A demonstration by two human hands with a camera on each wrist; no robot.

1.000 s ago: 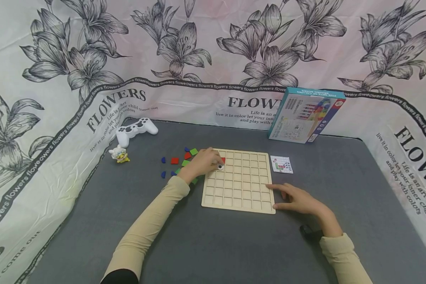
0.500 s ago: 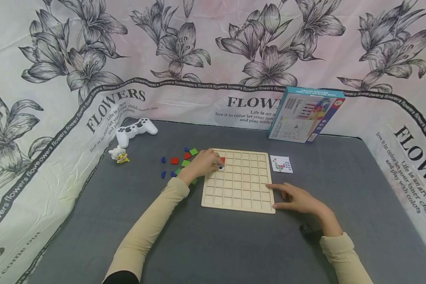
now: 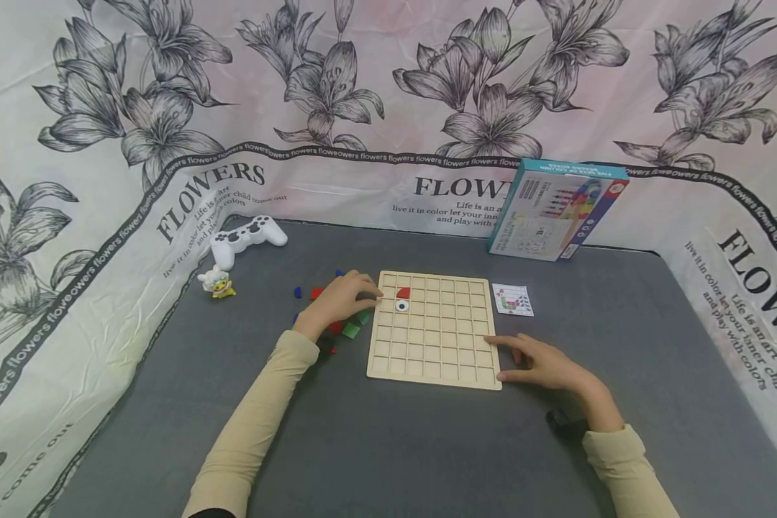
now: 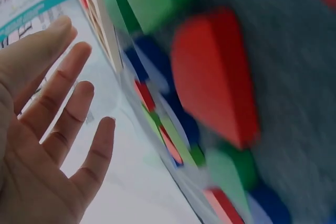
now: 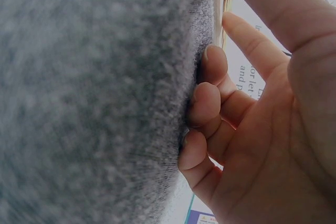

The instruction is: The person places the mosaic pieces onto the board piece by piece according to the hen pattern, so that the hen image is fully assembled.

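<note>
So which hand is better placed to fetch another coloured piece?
Probably the left hand: it's open and right by the loose coloured pieces. The right hand touches the right edge of the wooden grid board, across from them.

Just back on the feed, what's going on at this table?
A person is working at a wooden grid board. The right hand touches its right edge; the left hand, holding nothing, is over loose coloured pieces beside its left edge. Near the board's upper left lie a red piece and, just below it, a white eye piece. Most cells are bare.
</note>
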